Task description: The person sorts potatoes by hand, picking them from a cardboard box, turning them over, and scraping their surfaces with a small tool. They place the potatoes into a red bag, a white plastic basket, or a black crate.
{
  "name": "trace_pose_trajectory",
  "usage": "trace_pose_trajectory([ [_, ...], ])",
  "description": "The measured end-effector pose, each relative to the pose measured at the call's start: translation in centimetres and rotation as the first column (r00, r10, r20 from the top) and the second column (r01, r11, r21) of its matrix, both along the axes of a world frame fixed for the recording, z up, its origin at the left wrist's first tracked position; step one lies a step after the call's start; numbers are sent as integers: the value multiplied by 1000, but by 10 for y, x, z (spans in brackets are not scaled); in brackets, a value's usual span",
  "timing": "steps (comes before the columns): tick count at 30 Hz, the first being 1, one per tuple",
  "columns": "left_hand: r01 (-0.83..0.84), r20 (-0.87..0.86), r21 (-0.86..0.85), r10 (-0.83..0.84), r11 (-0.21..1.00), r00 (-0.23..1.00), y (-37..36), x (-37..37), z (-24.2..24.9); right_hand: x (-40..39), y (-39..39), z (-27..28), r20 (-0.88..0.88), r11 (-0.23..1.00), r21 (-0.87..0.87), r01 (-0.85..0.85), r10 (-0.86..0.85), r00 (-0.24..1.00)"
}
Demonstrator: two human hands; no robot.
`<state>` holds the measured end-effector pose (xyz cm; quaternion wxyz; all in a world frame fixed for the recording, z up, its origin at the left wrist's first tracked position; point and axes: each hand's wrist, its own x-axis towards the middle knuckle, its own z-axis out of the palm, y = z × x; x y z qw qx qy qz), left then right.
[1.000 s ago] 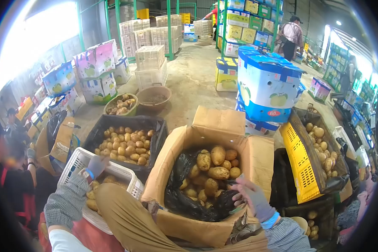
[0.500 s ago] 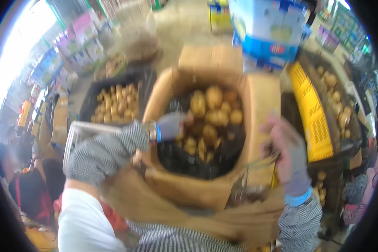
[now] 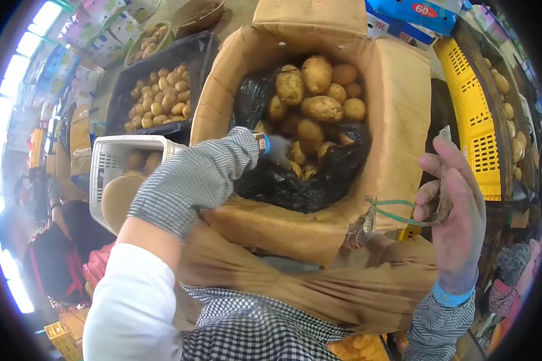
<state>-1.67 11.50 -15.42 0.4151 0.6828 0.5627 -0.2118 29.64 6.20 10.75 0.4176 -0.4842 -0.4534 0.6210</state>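
My left hand (image 3: 276,150), gloved in grey, reaches into the cardboard box (image 3: 397,114) among the potatoes (image 3: 322,109). It is smeared by motion and its fingers are hard to make out. A black plastic bag (image 3: 256,102) lines the box around the potatoes, several of them soil-marked. Over the box's right front corner my right hand (image 3: 457,210), also gloved, is closed with curled fingers on a dirty brown scrap (image 3: 443,201). From that scrap a green cord (image 3: 397,218) loops left to the box corner.
Small potatoes fill a black-lined crate (image 3: 117,111) at the far left. A white basket (image 3: 111,144) stands left of the box, with potatoes and a round tan thing inside. To the right is a yellow crate (image 3: 473,120). A blue carton (image 3: 415,15) stands behind.
The view has tilted down, bringing the box nearer. My left hand has moved right and deeper over the potatoes. My right hand has turned more upright, still with the scrap and cord.
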Motion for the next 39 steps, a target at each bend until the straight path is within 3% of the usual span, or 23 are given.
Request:
trace_pose_trajectory([
  [3,113,-40,-160,-121,981,992,-9,11,-12,-1,2,0,8,999,-37,7,-6,1000],
  [6,162,-30,-207,-172,965,985,-15,5,-36,0,0,3,23,999,-52,-2,3,1000],
  [10,137,139,-267,-102,954,985,-6,-16,-60,-1,-2,3,27,998,-70,-5,7,1000],
  [13,8,441,-471,228,882,868,1,-40,-60,-3,-3,5,73,996,-86,-33,39,997],
  [14,-195,396,-625,522,756,755,-1,-35,-63,-3,-3,7,75,994,-94,-51,58,996],
  [16,-350,290,-758,765,551,575,-12,-21,-70,-5,-4,7,75,992,-109,-68,76,994],
  [19,-420,247,-742,795,522,554,-22,-5,-84,-9,-3,5,56,990,-105,-89,96,994],
  [21,-352,116,-869,836,347,536,-25,0,-78,-10,-1,-1,24,988,-63,-139,141,990],
  [22,-353,125,-865,835,356,535,-26,-3,-72,-11,0,-1,25,989,-52,-140,141,990],
  [24,-293,399,-603,599,742,694,-26,-13,-57,-14,1,-1,-43,988,-107,-115,111,993],
  [26,-261,487,-558,566,788,665,-26,3,29,-17,3,-4,-35,989,-94,-112,109,993],
  [27,-262,487,-556,564,789,666,-28,2,48,-20,3,-6,-30,990,-87,-113,111,993],
  [29,-167,452,-848,851,503,268,-28,-6,79,-20,5,-22,4,990,-59,-128,128,992],
  [31,-241,465,-821,852,517,241,-36,-7,111,-29,6,-32,34,987,-18,-157,158,987],
  [33,108,337,-935,941,337,-24,-45,-3,126,-41,-2,-39,181,972,85,-219,201,963],
  [34,98,328,-935,937,340,-121,-56,5,134,-49,-5,-52,190,954,163,-251,219,957],
  [35,99,337,-931,933,350,-127,-65,10,135,-55,-7,-58,194,951,173,-256,222,956],
  [37,174,331,-901,889,397,-316,-80,21,136,-67,-16,-66,188,922,137,-361,334,924],
  [38,22,379,-913,868,407,-321,-87,27,136,-75,-18,-68,252,920,152,-361,317,914],
  [39,37,371,-914,868,404,-331,-92,30,132,-78,-20,-69,267,919,144,-367,321,909],
])
